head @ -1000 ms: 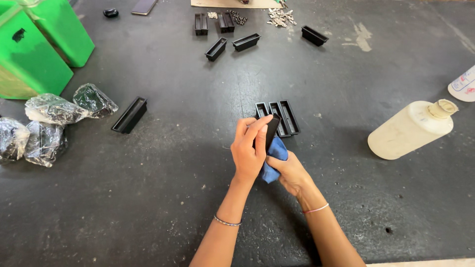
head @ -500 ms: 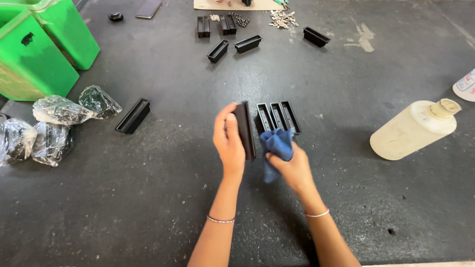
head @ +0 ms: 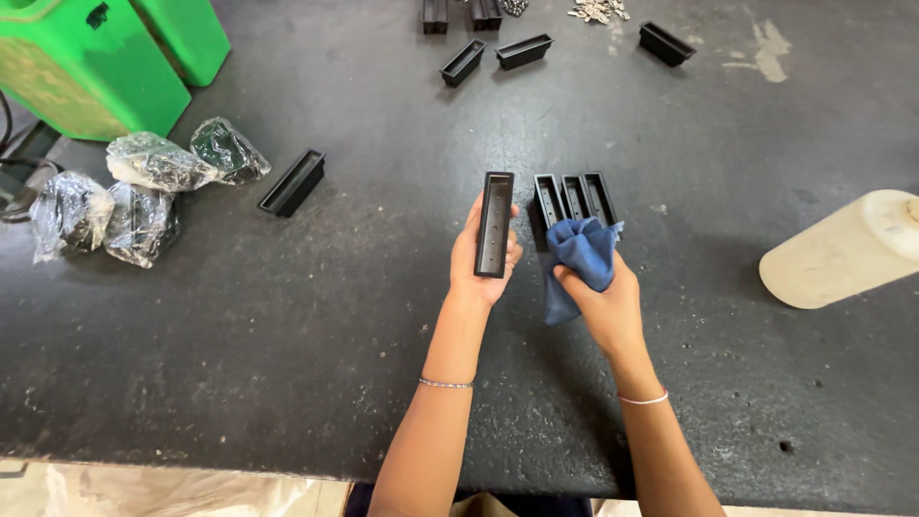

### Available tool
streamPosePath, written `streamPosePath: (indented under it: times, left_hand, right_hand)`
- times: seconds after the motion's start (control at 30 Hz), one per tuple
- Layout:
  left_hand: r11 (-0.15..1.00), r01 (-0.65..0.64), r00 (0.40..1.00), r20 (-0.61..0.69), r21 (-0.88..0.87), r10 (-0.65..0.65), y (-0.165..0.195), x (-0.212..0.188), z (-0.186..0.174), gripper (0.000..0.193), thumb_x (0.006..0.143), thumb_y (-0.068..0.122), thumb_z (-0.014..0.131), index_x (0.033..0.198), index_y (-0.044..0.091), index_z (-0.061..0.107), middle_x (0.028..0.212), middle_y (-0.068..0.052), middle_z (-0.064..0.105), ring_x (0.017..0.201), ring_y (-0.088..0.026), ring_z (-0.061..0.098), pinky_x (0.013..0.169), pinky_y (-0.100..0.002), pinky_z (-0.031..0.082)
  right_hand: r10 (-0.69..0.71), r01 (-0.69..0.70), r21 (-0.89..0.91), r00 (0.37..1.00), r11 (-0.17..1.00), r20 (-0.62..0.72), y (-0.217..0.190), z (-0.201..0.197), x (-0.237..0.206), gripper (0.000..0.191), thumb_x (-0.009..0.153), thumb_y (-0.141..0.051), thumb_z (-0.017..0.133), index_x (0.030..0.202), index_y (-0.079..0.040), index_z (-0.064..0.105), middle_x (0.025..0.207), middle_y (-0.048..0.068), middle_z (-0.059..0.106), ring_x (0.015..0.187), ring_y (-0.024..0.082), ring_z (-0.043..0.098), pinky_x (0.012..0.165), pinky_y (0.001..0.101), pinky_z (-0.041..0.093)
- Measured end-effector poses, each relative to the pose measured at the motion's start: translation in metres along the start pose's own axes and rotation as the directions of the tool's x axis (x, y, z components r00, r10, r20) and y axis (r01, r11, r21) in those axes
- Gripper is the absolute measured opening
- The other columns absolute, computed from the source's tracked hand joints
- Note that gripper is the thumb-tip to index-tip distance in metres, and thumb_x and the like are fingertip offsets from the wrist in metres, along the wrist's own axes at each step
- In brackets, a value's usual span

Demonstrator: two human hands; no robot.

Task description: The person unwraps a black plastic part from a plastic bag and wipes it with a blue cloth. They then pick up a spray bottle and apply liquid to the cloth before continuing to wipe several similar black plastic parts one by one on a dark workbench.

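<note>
While the left hand (head: pixel 483 263) holds a long black plastic tray (head: pixel 495 223) upright in a closed grip, open side showing and nothing in it, the right hand (head: pixel 605 304) clutches a blue cloth (head: pixel 579 257) just beside it. 3 matching trays (head: pixel 574 198) lie side by side on the dark tabletop (head: pixel 287 335), touching the cloth. Far left sit green bins (head: pixel 105 57) and plastic-wrapped bundles (head: pixel 144 187); a pale bottle (head: pixel 847 251) lies right. Open room stretches toward the near edge.

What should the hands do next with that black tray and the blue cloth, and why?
Probably bring the blue cloth in the right hand over to the black tray and wipe inside it: the left hand holds it open side up, and the two are still apart.
</note>
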State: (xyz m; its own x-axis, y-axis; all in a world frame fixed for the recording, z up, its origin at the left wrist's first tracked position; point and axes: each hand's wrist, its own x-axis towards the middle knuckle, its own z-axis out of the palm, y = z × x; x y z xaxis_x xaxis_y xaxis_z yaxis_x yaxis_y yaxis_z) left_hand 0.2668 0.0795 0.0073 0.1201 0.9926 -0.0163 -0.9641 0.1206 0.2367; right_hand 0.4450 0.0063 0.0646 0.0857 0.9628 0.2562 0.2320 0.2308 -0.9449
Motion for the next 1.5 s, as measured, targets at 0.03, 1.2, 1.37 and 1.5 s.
streamPosePath:
  times: [0.03,1.2,1.37,1.5]
  left_hand:
    - [1.000,0.001,1.000,0.010,0.014,-0.001,0.001,0.000,0.000,0.032,0.107,0.029,0.049,0.136,0.018,0.055,0.102,-0.011,0.068,0.057,-0.014,0.057,0.050,-0.028,0.046]
    - [0.965,0.192,0.964,0.150,0.179,-0.219,0.014,-0.005,0.000,0.050,0.106,0.038,0.055,0.144,0.005,0.053,0.139,-0.021,0.065,0.115,-0.034,0.069,0.094,-0.044,0.059]
    - [0.979,0.180,0.952,0.234,0.094,-0.197,0.012,-0.006,0.011,0.049,0.102,0.030,0.055,0.148,0.012,0.049,0.141,-0.020,0.060,0.134,-0.044,0.054,0.112,-0.057,0.045]
    - [0.981,0.196,0.938,0.290,0.008,-0.190,0.012,-0.001,0.010,0.049,0.101,0.024,0.056,0.147,0.009,0.050,0.140,-0.018,0.060,0.134,-0.047,0.053,0.115,-0.058,0.044]
  right_hand:
    - [0.004,-0.004,0.000,1.000,1.000,-0.001,-0.001,0.000,0.000,0.036,0.083,-0.007,0.078,0.117,-0.002,0.069,0.105,0.001,0.073,0.097,0.009,0.065,0.088,0.0275,0.053]
    - [-0.130,0.130,-0.009,0.987,0.991,-0.091,0.008,-0.003,0.005,0.031,0.094,-0.005,0.074,0.124,0.000,0.066,0.111,0.001,0.071,0.101,0.009,0.064,0.092,0.0260,0.052]
    - [-0.167,0.147,-0.181,0.981,0.972,-0.101,-0.007,0.006,0.000,0.036,0.096,-0.008,0.069,0.130,0.001,0.062,0.114,0.008,0.071,0.105,0.014,0.065,0.094,0.0304,0.051]
    - [-0.279,0.256,-0.184,0.954,0.949,-0.110,-0.028,0.018,0.011,0.040,0.095,-0.006,0.064,0.133,0.002,0.056,0.119,0.013,0.068,0.110,0.019,0.065,0.096,0.0326,0.050]
